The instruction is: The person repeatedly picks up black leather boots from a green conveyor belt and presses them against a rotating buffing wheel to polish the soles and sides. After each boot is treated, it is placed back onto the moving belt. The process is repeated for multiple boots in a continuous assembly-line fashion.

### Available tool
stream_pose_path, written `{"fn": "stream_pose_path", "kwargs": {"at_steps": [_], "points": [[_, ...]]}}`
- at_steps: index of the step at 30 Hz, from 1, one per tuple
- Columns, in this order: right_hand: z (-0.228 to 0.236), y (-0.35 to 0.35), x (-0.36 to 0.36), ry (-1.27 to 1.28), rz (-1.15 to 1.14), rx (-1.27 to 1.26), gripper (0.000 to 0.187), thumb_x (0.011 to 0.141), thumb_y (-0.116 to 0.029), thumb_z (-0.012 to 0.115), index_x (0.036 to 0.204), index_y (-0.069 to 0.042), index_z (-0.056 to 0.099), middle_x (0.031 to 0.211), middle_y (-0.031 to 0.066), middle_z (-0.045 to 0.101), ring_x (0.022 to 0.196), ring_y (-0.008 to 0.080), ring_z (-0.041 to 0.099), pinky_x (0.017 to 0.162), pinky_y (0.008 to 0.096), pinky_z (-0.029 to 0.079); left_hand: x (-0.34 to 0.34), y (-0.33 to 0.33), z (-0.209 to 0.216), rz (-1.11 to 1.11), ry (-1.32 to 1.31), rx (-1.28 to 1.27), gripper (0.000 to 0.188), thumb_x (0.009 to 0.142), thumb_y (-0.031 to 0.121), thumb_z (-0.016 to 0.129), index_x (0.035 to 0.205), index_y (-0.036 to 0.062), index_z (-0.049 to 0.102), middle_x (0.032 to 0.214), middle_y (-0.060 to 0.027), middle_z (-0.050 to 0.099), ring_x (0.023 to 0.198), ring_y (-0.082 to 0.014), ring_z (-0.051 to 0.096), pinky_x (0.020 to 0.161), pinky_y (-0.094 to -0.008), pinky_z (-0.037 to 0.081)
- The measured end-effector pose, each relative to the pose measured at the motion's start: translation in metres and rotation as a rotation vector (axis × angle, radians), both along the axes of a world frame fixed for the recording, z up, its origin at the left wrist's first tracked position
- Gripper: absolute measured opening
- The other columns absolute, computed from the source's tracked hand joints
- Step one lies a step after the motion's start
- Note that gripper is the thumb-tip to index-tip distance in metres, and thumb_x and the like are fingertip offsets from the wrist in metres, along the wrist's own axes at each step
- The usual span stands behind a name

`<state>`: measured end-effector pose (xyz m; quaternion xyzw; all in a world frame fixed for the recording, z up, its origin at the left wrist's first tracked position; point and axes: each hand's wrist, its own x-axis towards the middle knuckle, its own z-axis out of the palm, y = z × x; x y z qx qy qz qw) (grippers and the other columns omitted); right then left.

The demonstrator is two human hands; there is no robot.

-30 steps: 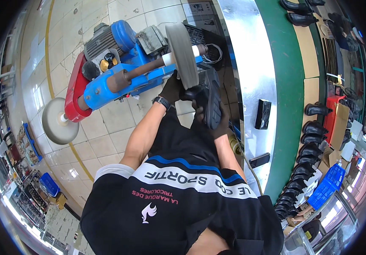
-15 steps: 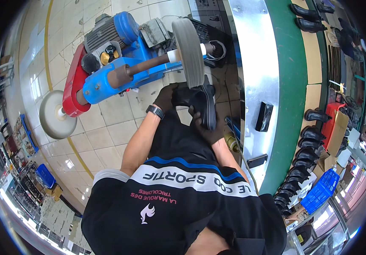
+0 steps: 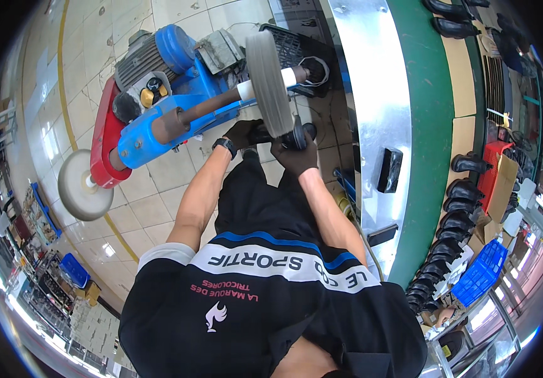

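Both my hands wear dark gloves and grip one black shoe (image 3: 295,137) beneath the lower end of a grey buffing wheel (image 3: 268,82). My left hand (image 3: 244,134), a watch on its wrist, is closed on the shoe's left part. Around the part on the right, my right hand (image 3: 295,159) is closed as well. The wheel hides the middle of the shoe, and whether the two touch I cannot tell. A brown shaft (image 3: 211,106) carries the wheel out from a blue machine (image 3: 148,135).
A second, pale wheel (image 3: 82,184) sits at the machine's left end, beside a red belt guard (image 3: 104,151). To my right runs a metal-edged bench (image 3: 372,82) with a black block (image 3: 390,170) on it. Black shoes (image 3: 451,227) line its far side, near a blue basket (image 3: 480,272).
The shoe has turned and moved up under the wheel, so less of it shows. My right hand has shifted forward and left; both arms reach farther out.
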<state>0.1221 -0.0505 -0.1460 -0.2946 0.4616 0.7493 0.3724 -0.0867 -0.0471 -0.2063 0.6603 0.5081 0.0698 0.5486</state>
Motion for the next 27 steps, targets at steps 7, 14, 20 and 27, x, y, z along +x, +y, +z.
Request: {"fn": "stream_pose_path", "kwargs": {"at_steps": [7, 14, 20, 27], "points": [[-0.021, 0.009, -0.008, -0.879, 1.037, 0.77, 0.045, 0.086, -0.031, 0.059, 0.123, -0.006, 0.056, 0.115, 0.0103, 0.064, 0.107, 0.0237, 0.061, 0.091, 0.0418, 0.051, -0.022, -0.013, -0.067, -0.194, 0.115, -0.036, 0.058, 0.085, 0.064, 0.051, 0.12, 0.0204, 0.066, 0.101, -0.0147, 0.072, 0.095, -0.0339, 0.068, 0.085, -0.0434, 0.051], [0.021, -0.018, 0.12, -1.523, 1.153, 1.08, 0.068, 0.09, -0.044, 0.062, 0.142, -0.005, 0.041, 0.123, 0.0286, 0.06, 0.113, 0.0433, 0.059, 0.096, 0.0453, 0.046, 0.047, -0.04, -0.02, -0.2, 0.227, -0.022, 0.034, 0.085, 0.028, 0.062, 0.107, 0.0039, 0.07, 0.101, -0.0225, 0.07, 0.094, -0.0339, 0.069, 0.085, -0.0432, 0.05], [0.136, 0.026, 0.261, -1.867, 1.05, 0.881, 0.062, 0.073, -0.047, 0.08, 0.115, -0.004, 0.064, 0.104, 0.0206, 0.068, 0.1, 0.0313, 0.066, 0.086, 0.0425, 0.053, 0.158, 0.023, 0.185, 0.246, -0.41, -0.238, 0.047, 0.093, 0.031, 0.056, 0.13, 0.0024, 0.054, 0.118, -0.0244, 0.064, 0.105, -0.0355, 0.065, 0.088, -0.0474, 0.052], [0.109, 0.124, 0.486, -1.52, -0.192, 0.32, 0.045, 0.083, -0.03, 0.074, 0.114, 0.001, 0.062, 0.105, 0.0145, 0.064, 0.087, 0.0261, 0.066, 0.065, 0.0418, 0.061, 0.145, 0.069, 0.263, 0.618, -0.741, -0.54, 0.05, 0.103, 0.034, 0.038, 0.148, 0.0105, 0.035, 0.136, -0.0222, 0.05, 0.117, -0.0358, 0.057, 0.094, -0.0513, 0.051]]}}
